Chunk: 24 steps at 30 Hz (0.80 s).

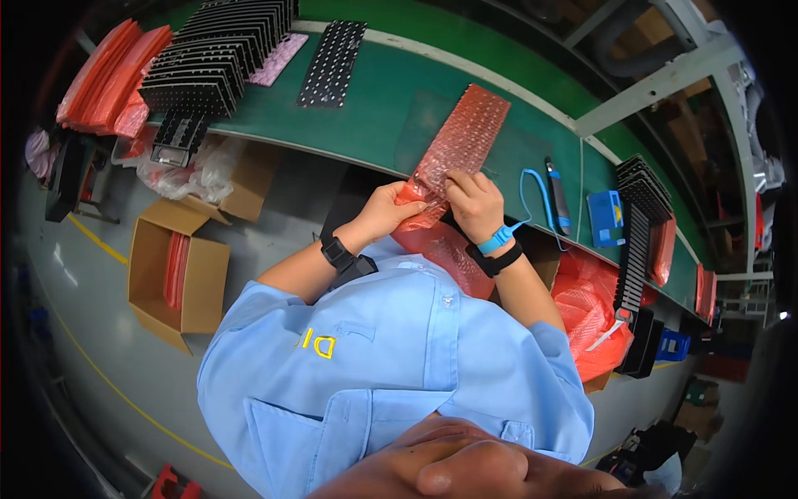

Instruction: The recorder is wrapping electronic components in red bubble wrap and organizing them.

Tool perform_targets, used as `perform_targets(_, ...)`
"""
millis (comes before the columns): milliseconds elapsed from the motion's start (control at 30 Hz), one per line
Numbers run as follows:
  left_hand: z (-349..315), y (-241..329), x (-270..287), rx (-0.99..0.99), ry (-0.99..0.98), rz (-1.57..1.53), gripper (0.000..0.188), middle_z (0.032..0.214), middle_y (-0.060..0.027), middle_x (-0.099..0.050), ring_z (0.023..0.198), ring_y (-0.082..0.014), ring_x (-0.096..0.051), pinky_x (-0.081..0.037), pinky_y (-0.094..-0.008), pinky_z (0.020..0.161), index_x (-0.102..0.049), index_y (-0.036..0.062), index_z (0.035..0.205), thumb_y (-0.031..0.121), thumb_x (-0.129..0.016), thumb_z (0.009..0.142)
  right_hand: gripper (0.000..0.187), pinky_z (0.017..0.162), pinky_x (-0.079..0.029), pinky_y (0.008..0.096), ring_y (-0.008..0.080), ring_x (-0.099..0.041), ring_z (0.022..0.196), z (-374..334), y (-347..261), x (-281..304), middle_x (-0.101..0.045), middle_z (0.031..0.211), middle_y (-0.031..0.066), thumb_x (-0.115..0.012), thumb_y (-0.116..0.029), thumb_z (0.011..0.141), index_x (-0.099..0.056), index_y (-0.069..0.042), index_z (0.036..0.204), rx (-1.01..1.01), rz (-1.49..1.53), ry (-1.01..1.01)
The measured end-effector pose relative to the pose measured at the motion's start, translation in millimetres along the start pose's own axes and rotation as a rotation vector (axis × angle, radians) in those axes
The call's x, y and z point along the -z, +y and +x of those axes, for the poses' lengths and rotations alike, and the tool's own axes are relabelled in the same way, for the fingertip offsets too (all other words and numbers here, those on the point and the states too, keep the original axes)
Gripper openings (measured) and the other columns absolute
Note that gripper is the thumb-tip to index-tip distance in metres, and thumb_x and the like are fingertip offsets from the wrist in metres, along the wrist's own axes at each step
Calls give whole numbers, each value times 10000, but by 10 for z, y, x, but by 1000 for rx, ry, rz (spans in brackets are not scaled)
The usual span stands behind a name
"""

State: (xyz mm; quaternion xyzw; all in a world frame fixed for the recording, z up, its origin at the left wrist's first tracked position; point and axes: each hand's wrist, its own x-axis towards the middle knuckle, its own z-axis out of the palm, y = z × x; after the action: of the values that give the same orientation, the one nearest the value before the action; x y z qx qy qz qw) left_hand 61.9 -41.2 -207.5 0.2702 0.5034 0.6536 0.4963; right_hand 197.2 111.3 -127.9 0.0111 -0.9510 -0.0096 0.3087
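Presently, your left hand (384, 208) pinches the near end of the long red plastic bubble-wrap pouch (467, 133); your right hand (478, 204) touches its side, grip unclear; the pouch extends over the green tabletop (382, 125).

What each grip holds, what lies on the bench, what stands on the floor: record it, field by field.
Left grip: holding the near end of the red bubble wrap
Right grip: curled against the same wrap; pinch unclear
Right wrist: blue strap, black band
Bench: green, with a flat black perforated panel
Floor: open cardboard box with red sheets inside
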Motion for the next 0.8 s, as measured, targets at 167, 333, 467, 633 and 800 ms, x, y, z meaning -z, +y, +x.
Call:
perform_targets(167, -45, 109, -90, 14, 57, -219, 201, 942, -43, -690, 827, -85, -635, -526, -239, 729, -642, -15, 1093, 128, -576, 968, 243, 691, -509, 337, 262, -599, 891, 133, -66, 190, -624, 1074, 70, -723, -110, 698, -626, -78, 919, -120, 204, -161)
perform_targets(333, -18, 50, 58, 42, 33, -65, 209, 932, -51, -693, 831, -88, -632, -523, -239, 744, -666, -28, 1045, 149, -588, 966, 327, 769, -500, 356, 272, -591, 935, 96, -5, 121, -611, 1107, 89, -743, -118, 710, -638, -78, 1016, -97, 186, -176)
perform_targets(467, 22, 97, 103, 150, -22, 0, 195, 912, -33, -691, 799, -61, -614, -512, -232, 704, -682, -13, 1019, 140, -571, 973, 389, 838, -474, 386, 277, -575, 970, 63, -94, 4, -612, 1106, 98, -730, -95, 702, -660, -92, 1084, -211, 354, -181)
perform_targets(633, 23, 161, 80, 151, -33, -32, 195, 870, -24, -683, 768, -52, -608, -508, -224, 688, -689, -14, 969, 151, -584, 967, 405, 862, -448, 379, 252, -567, 950, 136, -154, -14, -604, 1087, 77, -685, -100, 714, -664, -101, 1118, -140, 208, -311)
perform_targets(800, 121, 105, 104, 203, -5, -109, 262, 827, -12, -672, 727, -34, -583, -478, -210, 640, -693, 2, 914, 217, -562, 986, 371, 838, -452, 366, 240, -562, 937, 220, -149, 27, -598, 1077, 62, -662, -89, 709, -690, -115, 1079, -50, 151, -367)
